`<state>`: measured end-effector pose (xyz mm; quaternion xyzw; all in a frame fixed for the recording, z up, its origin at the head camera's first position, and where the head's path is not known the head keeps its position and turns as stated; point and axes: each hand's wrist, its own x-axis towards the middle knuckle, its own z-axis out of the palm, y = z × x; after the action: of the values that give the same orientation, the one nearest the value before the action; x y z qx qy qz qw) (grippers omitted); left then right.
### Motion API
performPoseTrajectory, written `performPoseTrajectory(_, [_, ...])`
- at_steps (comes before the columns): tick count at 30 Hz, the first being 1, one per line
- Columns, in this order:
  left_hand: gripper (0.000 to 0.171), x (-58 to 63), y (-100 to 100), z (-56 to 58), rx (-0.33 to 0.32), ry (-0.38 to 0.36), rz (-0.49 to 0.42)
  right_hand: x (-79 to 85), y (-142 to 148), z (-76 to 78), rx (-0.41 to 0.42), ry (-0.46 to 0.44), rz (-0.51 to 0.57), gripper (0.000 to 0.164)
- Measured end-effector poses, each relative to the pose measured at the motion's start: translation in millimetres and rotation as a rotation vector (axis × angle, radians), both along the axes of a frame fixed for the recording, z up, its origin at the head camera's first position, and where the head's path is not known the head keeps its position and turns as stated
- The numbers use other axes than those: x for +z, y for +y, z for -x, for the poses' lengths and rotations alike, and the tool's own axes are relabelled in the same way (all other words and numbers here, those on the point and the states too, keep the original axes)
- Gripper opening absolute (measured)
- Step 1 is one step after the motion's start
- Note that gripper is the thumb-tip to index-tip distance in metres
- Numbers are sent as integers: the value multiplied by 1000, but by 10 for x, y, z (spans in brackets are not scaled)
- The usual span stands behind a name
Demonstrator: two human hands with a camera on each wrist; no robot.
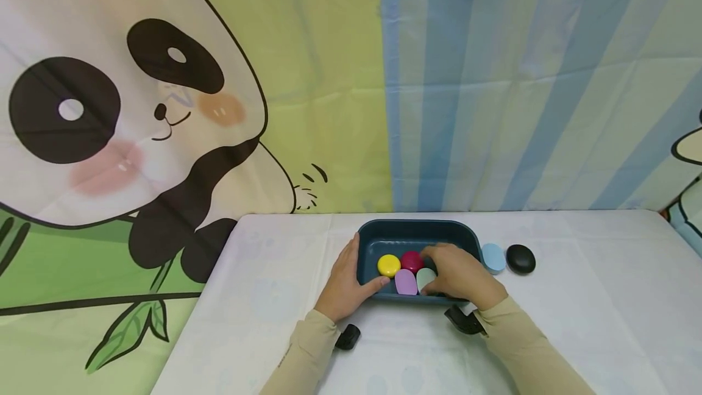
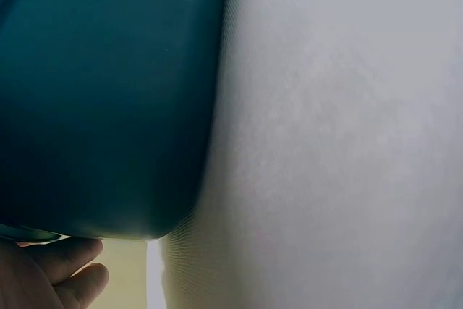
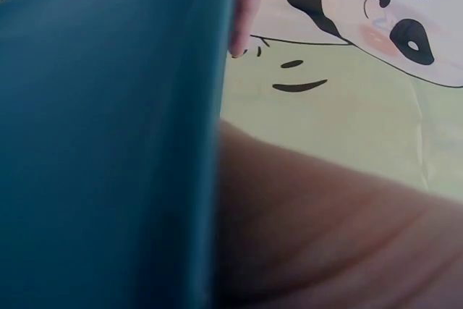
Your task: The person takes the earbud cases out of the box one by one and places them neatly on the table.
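Note:
A dark teal tray [image 1: 419, 231] stands on the table, its outer wall [image 2: 108, 106] filling much of the left wrist view. My left hand [image 1: 345, 282] holds its left end, fingers along the outside and thumb over the front corner. Inside lie a yellow round piece [image 1: 389, 266], a crimson round piece [image 1: 411, 261] and a purple piece with a rounded top [image 1: 406, 283]. My right hand [image 1: 457, 273] reaches over the tray's right side, thumb and fingers about a pale green piece [image 1: 425, 278] partly hidden by them. In the right wrist view the tray wall [image 3: 108, 142] hides the pieces.
Just right of the tray lie a light blue piece [image 1: 493, 258] and a glossy black round piece [image 1: 520, 259]. A white cloth covers the table [image 1: 592, 309]. Behind it hangs a printed panda curtain [image 1: 323, 108]. Black straps [image 1: 348, 337] show at both wrists.

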<state>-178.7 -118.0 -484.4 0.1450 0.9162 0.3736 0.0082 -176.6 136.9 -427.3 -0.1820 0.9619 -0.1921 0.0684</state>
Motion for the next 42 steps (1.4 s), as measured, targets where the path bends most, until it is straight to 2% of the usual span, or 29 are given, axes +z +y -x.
performPoseTrajectory(4, [110,12,4,-3,-2,-1,0,-23,-9,22,22,5,-27,59])
performPoseTrajectory(12, [111,21,-6,-1,-11,8,1,-22,-18,39,66,-3,-12,47])
performPoseTrajectory(19, [111,29,-12,3,-13,11,5,-9,-25,16,125,-24,17,48])
performPoseTrajectory(30, [111,15,3,-1,-11,9,-3,-52,-37,8,84,-31,15,51])
performPoseTrajectory(35, [112,13,2,-1,-9,8,4,-44,-8,-3,77,24,13,53])
performPoseTrajectory(42, [112,22,1,-7,-10,2,0,-24,46,-42,55,107,65,51])
